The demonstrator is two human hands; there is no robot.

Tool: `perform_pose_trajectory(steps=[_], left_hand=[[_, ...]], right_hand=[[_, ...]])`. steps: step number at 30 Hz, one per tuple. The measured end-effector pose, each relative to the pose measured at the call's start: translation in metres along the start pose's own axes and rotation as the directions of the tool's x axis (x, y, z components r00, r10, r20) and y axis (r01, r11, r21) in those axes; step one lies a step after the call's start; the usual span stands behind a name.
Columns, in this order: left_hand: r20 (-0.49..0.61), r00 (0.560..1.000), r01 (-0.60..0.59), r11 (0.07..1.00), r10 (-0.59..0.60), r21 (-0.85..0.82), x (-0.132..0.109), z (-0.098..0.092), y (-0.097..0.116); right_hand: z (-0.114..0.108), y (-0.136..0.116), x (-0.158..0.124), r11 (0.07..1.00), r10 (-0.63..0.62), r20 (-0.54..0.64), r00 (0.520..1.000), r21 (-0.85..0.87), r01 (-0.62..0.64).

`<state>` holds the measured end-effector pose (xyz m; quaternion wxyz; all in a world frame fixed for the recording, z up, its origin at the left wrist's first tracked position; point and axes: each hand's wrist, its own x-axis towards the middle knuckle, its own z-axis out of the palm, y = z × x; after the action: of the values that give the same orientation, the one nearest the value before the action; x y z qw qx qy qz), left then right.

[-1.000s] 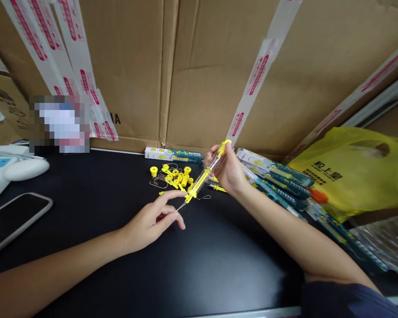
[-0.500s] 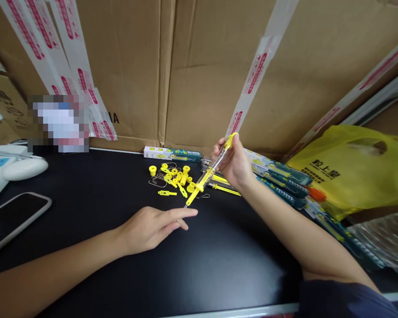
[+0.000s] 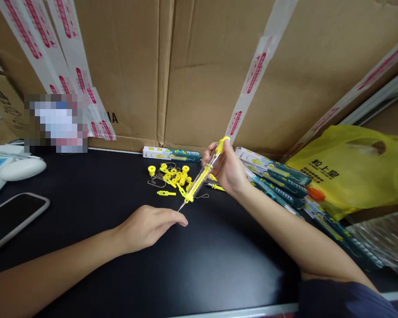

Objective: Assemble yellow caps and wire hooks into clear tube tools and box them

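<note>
My right hand (image 3: 228,170) is closed round a clear and yellow tester pen (image 3: 202,174), held slanted with its metal tip pointing down and left. The tip touches, or nearly touches, a finger of my left hand (image 3: 151,225). That left hand lies palm down on the black table (image 3: 219,260), fingers stretched flat and close together, holding nothing. Just behind the pen lies a small heap of loose yellow plastic parts (image 3: 172,176) with thin wire springs among them.
Boxed tester pens (image 3: 275,181) are piled to the right, and one box (image 3: 170,153) lies by the cardboard wall (image 3: 199,66). A yellow plastic bag (image 3: 351,168) sits far right. At the left edge are a phone (image 3: 13,216) and a white power strip (image 3: 6,170).
The pen swung up and to the right, then came back down so its tip is at my left fingers again. My left fingers first stretched out, then drew flat together.
</note>
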<state>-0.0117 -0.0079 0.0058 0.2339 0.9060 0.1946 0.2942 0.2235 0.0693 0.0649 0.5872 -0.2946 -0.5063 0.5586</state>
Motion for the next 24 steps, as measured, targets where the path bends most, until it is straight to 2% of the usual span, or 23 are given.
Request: perform_pose_trajectory(steps=[5,9,11,13,15,18,21,24], left_hand=[[-0.002,0.998,0.058,0.998,-0.058,-0.016,-0.002,0.002,-0.002],[-0.065,0.978,0.193,0.977,-0.199,-0.094,-0.003,0.003,0.0],[-0.072,0.951,0.295,0.953,-0.3,-0.074,-0.003,0.001,0.003],[-0.1,0.906,0.415,0.91,-0.412,0.01,0.0,-0.002,0.006],[-0.136,0.874,0.481,0.87,-0.466,0.111,0.003,-0.006,0.009],[-0.19,0.868,0.494,0.838,-0.459,0.231,0.008,-0.011,0.009],[-0.224,0.887,0.457,0.834,-0.403,0.31,0.009,-0.012,0.008],[-0.251,0.913,0.391,0.866,-0.322,0.311,0.008,-0.007,0.006]], right_hand=[[0.009,0.014,-0.011,1.0,0.03,0.07,0.997,0.003,-0.03],[0.017,0.017,-0.02,0.999,0.031,0.117,0.993,0.02,-0.034],[0.023,0.017,-0.026,1.0,-0.004,0.124,0.992,0.028,0.0],[0.029,0.015,-0.034,0.999,-0.042,0.129,0.991,0.022,0.039],[0.035,0.014,-0.041,0.998,-0.068,0.145,0.987,0.0,0.069],[0.04,0.014,-0.049,0.988,-0.126,0.159,0.979,-0.072,0.139],[0.042,0.02,-0.057,0.962,-0.188,0.182,0.965,-0.164,0.218],[0.046,0.029,-0.066,0.943,-0.186,0.229,0.956,-0.232,0.239]])
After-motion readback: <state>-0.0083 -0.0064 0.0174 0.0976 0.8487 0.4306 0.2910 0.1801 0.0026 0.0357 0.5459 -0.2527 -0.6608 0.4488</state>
